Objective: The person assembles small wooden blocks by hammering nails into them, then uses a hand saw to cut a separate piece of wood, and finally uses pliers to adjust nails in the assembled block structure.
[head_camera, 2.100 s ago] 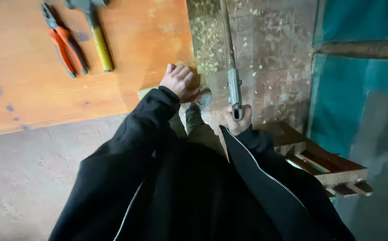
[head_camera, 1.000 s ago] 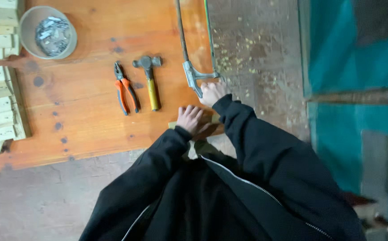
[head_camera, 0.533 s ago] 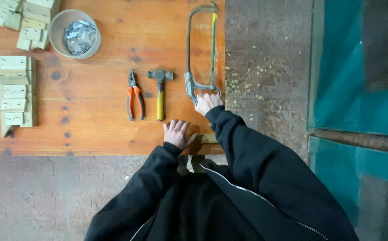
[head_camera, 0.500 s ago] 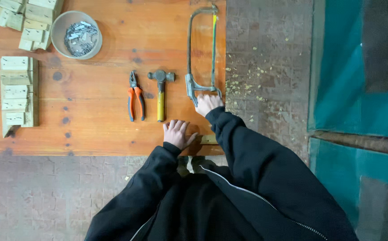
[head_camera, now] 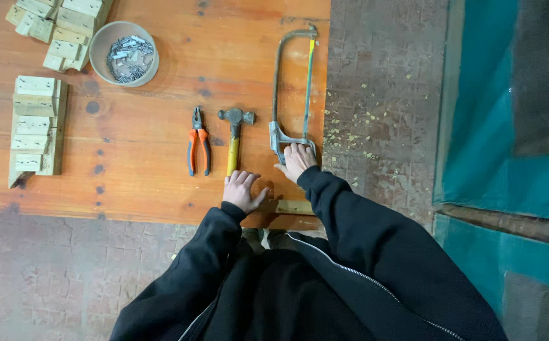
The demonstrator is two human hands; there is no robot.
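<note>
The right hand [head_camera: 298,161] rests on the grip of the old metal hacksaw with a rusty bow frame and a thin yellowish blade [head_camera: 291,88]. The saw lies flat near the right edge of the orange wooden table [head_camera: 135,170], its frame pointing away from the person. The fingers are bent over the handle, but I cannot tell if they close firmly around it.

The left hand [head_camera: 243,189] lies flat and open, palm down, on a short pale strip of wood [head_camera: 295,207] at the near table edge. It presses the strip and grasps nothing.

I judge the saw to be stiff and fairly light for one hand, with a blade that is thin and can bend or snap. The best place to take it is the handle, not the blade. The strip looks light and rigid, so it may slide unless it is pressed.

Just left of the saw lie a hammer with a yellow handle [head_camera: 234,136] and pliers with orange grips [head_camera: 198,140].

Compared with half a second ago, almost nothing differs: both hands and all tools keep the same places.
</note>
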